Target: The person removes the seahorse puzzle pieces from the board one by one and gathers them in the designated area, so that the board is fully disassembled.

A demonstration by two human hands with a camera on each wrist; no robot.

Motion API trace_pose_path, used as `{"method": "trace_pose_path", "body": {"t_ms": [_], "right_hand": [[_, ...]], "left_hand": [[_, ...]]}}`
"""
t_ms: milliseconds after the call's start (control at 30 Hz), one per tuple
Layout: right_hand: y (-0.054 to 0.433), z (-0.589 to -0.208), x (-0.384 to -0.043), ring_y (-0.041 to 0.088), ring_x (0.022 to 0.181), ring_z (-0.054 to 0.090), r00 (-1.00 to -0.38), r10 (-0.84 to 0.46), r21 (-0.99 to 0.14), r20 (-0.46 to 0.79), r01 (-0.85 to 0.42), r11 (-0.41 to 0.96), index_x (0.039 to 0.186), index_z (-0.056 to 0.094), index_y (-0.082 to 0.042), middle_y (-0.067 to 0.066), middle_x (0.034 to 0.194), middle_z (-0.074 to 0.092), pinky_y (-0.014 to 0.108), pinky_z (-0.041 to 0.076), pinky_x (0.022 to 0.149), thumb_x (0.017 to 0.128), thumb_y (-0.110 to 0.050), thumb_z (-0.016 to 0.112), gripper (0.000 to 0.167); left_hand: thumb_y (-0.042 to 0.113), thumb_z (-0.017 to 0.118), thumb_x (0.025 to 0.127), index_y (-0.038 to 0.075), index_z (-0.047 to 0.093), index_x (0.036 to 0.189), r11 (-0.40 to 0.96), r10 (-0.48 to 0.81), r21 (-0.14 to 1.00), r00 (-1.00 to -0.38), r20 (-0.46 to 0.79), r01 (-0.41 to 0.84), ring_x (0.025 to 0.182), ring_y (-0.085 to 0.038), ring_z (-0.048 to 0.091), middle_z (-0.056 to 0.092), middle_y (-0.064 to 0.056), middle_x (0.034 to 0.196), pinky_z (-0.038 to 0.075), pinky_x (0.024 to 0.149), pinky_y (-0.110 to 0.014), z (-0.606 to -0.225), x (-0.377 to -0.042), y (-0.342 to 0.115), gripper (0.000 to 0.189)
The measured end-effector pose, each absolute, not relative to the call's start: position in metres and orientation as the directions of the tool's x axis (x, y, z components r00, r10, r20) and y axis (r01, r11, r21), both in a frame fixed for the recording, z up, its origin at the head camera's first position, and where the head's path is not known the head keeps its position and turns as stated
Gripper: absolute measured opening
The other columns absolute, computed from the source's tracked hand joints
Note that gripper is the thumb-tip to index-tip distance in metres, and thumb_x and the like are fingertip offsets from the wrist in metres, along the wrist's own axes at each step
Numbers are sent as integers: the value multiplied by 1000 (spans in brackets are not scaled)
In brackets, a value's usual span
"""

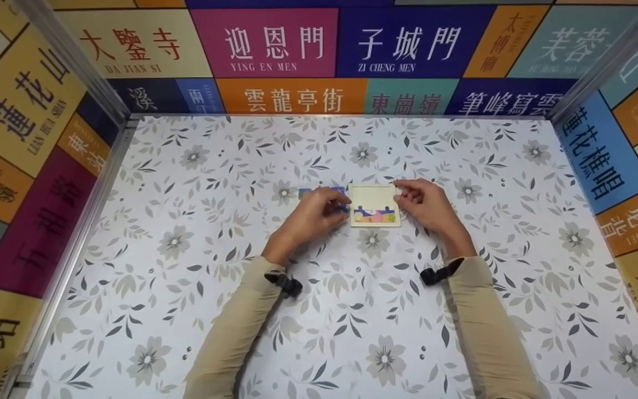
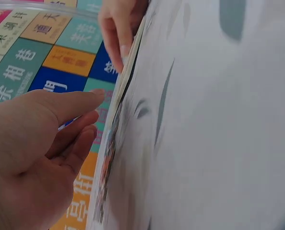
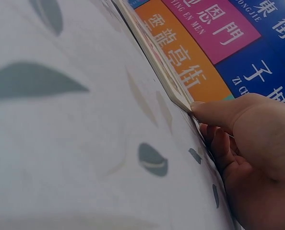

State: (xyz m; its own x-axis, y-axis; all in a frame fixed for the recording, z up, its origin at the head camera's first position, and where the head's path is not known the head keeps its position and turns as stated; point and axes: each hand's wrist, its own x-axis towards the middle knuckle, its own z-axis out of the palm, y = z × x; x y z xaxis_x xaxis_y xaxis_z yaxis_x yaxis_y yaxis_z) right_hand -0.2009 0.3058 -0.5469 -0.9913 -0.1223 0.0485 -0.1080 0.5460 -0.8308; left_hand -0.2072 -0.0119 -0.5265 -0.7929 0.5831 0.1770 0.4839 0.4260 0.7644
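A small pale jigsaw puzzle board [image 1: 373,195] with a raised rim lies flat on the table; colourful puzzle pieces [image 1: 375,215] fill its lower part, while the upper part shows bare backing. My right hand [image 1: 425,204] grips the board's upper right corner, thumb at the side edge and index finger at the top. In the right wrist view, the thumb [image 3: 219,112] touches the board's edge. My left hand [image 1: 316,215] is beside the board's left edge, fingers loosely bent, with nothing visible between thumb and fingers in the left wrist view. Loose puzzle pieces [image 1: 338,190] lie partly hidden behind it.
A white tablecloth [image 1: 374,310] printed with grey flowers and leaves covers the table. Panels with coloured blocks of Chinese lettering [image 1: 274,44] stand along the back and both sides. Dark wrist cameras [image 1: 288,284] sit at the tan sleeves.
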Motion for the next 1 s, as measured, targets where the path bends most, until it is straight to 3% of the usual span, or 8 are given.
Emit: {"method": "trace_pose_path", "body": {"t_ms": [200, 433, 733, 1000], "right_hand": [[305, -546, -202, 13, 87, 57, -991, -129, -835, 34, -99, 541, 141, 72, -6, 16, 108, 67, 11, 47, 73, 103, -16, 76, 40], [297, -533, -197, 16, 87, 58, -993, -114, -841, 20, -78, 535, 141, 68, 3, 23, 109, 66, 9, 45, 72, 103, -6, 72, 40], [305, -546, -203, 9, 85, 59, -991, -119, -826, 58, -114, 552, 140, 72, -4, 17, 106, 68, 10, 47, 73, 102, -14, 77, 40], [305, -546, -204, 11, 85, 60, -990, -128, -836, 54, -114, 536, 139, 73, -6, 17, 103, 68, 11, 49, 73, 101, -12, 76, 39]], "left_hand": [[12, 77, 100, 1, 77, 126, 427, 628, 751, -763, 155, 504, 102, -25, 70, 77, -14, 117, 58, 92, -38, -526, -205, 10, 28], [14, 79, 99, 4, 77, 127, 434, 643, 737, -751, 150, 518, 101, -23, 71, 77, -13, 117, 58, 91, -34, -524, -207, 31, 30], [14, 78, 100, 3, 77, 126, 398, 678, 749, -720, 148, 529, 101, -21, 75, 78, -12, 117, 59, 91, -25, -523, -207, 56, 28], [16, 78, 99, 4, 75, 131, 439, 671, 703, -724, 158, 560, 100, -22, 70, 74, -13, 117, 57, 88, -27, -524, -208, 69, 34]]}}
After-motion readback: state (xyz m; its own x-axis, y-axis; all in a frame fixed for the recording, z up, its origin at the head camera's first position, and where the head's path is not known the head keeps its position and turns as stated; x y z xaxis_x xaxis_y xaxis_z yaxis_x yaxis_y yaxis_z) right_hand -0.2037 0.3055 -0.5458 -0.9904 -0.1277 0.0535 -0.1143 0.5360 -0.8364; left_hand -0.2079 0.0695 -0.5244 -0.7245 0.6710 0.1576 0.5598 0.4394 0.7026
